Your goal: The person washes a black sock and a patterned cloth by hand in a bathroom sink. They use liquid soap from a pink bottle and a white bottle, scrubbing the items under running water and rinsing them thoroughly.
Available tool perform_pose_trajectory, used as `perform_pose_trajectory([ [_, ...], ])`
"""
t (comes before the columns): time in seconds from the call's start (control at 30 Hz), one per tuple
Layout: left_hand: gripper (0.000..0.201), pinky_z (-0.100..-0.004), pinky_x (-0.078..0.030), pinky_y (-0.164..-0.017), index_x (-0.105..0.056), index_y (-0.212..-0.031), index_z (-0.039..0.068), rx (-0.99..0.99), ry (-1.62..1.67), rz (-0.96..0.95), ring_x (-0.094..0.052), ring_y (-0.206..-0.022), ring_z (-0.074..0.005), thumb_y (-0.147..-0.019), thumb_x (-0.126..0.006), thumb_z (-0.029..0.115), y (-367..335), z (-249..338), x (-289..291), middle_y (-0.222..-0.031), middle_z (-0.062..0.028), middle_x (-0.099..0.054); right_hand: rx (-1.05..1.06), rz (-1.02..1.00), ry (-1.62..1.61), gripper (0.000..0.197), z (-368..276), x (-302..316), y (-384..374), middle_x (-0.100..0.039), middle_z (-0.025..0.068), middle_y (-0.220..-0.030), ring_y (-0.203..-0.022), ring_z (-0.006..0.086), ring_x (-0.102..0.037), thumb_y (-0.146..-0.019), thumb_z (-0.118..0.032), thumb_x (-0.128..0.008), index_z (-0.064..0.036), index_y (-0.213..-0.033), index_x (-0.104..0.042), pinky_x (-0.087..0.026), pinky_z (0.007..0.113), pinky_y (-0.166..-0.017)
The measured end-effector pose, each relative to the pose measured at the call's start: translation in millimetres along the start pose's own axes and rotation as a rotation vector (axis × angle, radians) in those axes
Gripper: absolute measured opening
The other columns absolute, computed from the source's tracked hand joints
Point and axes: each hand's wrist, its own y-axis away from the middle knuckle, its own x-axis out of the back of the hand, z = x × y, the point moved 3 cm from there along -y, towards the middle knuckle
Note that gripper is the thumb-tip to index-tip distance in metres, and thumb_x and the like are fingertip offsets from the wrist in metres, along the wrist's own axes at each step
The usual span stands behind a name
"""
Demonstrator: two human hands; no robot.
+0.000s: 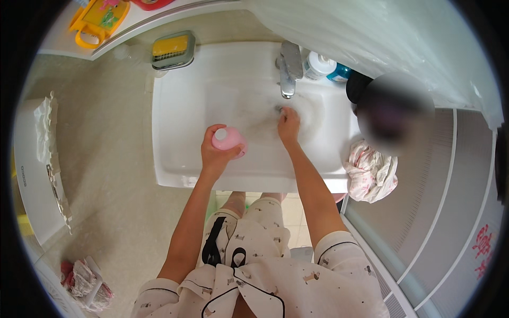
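My left hand (213,155) is wrapped round a pink bottle (231,141) with a white cap, over the left half of the white sink (172,106). The bottle leans with its cap toward the upper left. Below the tap (289,69), my right hand (289,126) reaches into the basin. Its fingers are drawn together at a small dark metal piece (279,109) by the drain. Whether they grip that piece is not clear. A greyish smear spreads over the basin floor around this hand.
At the sink's back left corner sits a soap box (174,50) with a yellow top. A white pump bottle (319,65) and a blue bottle (339,73) stand right of the tap. A crumpled cloth (371,172) lies at the right rim. Above left, a shelf (69,45) holds a yellow toy-like item (103,21).
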Motion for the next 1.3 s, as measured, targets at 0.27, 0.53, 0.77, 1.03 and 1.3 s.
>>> perform_pose_trajectory([
  [0.27, 0.064, -0.0319, -0.057, -0.081, -0.052, -0.120, 0.010, -0.052, 0.041, 0.005, -0.063, -0.100, -0.0182, -0.066, -0.085, 0.004, -2, -2, 11, -0.113, -0.0070, -0.057, -0.401, -0.030, -1.192, 0.028, -118, 12, -33, -0.062, 0.0003, -0.122, -0.100, 0.0101, -0.060, -0.095, -0.004, -0.061, -0.0058, -0.123, -0.060, -0.050, 0.026, -0.080],
  [0.53, 0.062, -0.0315, -0.057, -0.078, -0.052, -0.120, 0.012, -0.084, 0.093, 0.029, -0.064, -0.098, -0.0181, -0.068, -0.085, 0.003, -6, -4, 8, -0.111, -0.0068, -0.060, -0.333, 0.243, -1.285, 0.039, -135, -8, -80, -0.057, 0.0102, -0.130, -0.112, 0.0192, -0.062, -0.091, 0.008, -0.059, 0.0007, -0.129, -0.055, -0.050, 0.029, -0.098],
  [0.77, 0.059, -0.0309, -0.058, -0.077, -0.052, -0.120, 0.011, -0.031, 0.118, 0.009, -0.062, -0.100, -0.0173, -0.070, -0.083, 0.004, -12, 5, -1, -0.114, -0.0072, -0.056, -0.366, 0.256, -0.652, 0.040, -29, -5, -27, -0.063, 0.0107, -0.116, -0.107, 0.0231, -0.062, -0.084, 0.007, -0.061, 0.0001, -0.123, -0.057, -0.046, 0.034, -0.096],
  [1.03, 0.052, -0.0296, -0.055, -0.081, -0.058, -0.122, 0.012, 0.033, 0.145, 0.000, -0.064, -0.094, -0.0130, -0.075, -0.079, 0.000, -41, -16, -29, -0.107, -0.0045, -0.065, -0.548, 0.177, -0.565, 0.027, 43, -27, 51, -0.064, 0.0156, -0.106, -0.097, 0.0291, -0.061, -0.092, -0.014, -0.060, 0.0075, -0.108, -0.062, -0.047, 0.043, -0.089],
  [1.3, 0.042, -0.0276, -0.053, -0.077, -0.060, -0.119, 0.008, 0.026, 0.415, 0.034, -0.063, -0.091, -0.0138, -0.082, -0.078, 0.013, -52, -27, -42, -0.103, -0.0045, -0.065, -0.159, 0.036, -0.821, 0.037, -135, 48, 73, -0.062, 0.0118, -0.113, -0.100, 0.0222, -0.061, -0.098, -0.018, -0.056, 0.0001, -0.131, -0.055, -0.048, 0.031, -0.091],
])
